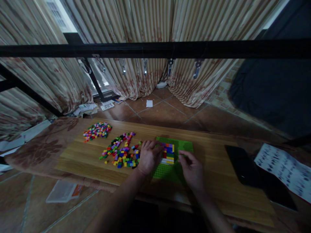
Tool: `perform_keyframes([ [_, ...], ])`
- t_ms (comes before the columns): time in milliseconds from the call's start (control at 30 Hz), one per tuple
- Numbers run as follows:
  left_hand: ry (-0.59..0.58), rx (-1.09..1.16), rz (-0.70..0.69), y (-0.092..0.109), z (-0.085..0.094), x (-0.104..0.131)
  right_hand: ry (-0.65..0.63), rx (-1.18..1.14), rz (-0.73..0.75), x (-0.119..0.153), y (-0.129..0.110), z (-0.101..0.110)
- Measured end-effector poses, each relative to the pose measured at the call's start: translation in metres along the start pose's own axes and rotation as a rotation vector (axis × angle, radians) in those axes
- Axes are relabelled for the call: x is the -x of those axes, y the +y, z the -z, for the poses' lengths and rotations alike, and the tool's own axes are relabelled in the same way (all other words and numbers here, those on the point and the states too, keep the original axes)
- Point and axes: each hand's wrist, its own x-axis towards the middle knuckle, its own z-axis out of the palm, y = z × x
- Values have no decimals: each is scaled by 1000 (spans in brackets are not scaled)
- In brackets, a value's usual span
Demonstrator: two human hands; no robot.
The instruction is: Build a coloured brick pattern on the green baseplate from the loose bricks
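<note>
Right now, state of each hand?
Left hand: at the left side of the brick build; grip can't be told.
Right hand: curled beside it; any held piece can't be told.

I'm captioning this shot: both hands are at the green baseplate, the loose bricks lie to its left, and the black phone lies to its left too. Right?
Not quite: the head view shows the black phone to the right of the green baseplate. The rest holds.

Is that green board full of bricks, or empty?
Partly filled. The green board holds a patch of coloured bricks around its middle, but bare green shows beside and below them.
</note>
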Motion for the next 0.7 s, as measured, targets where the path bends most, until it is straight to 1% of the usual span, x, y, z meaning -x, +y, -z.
perform_keyframes([
  [133, -31, -15, -22, 2, 3, -2, 37, 100, 30, -9, -5, -8],
  [233, -51, -31, -20, 3, 5, -3, 85, 173, 29, -17, -7, -18],
  [333, -76, -46, -17, 5, 5, -3, 109, 198, 12, -24, -5, -32],
  [433, -96, -61, -17, 6, 5, -3, 102, 194, 6, -28, -1, -43],
  [533, -106, -71, -6, 6, 3, -3, 79, 194, -21, -29, 3, -47],
  [700, -143, -89, 24, 10, 4, 3, 64, 181, -47, -31, 8, -47],
])
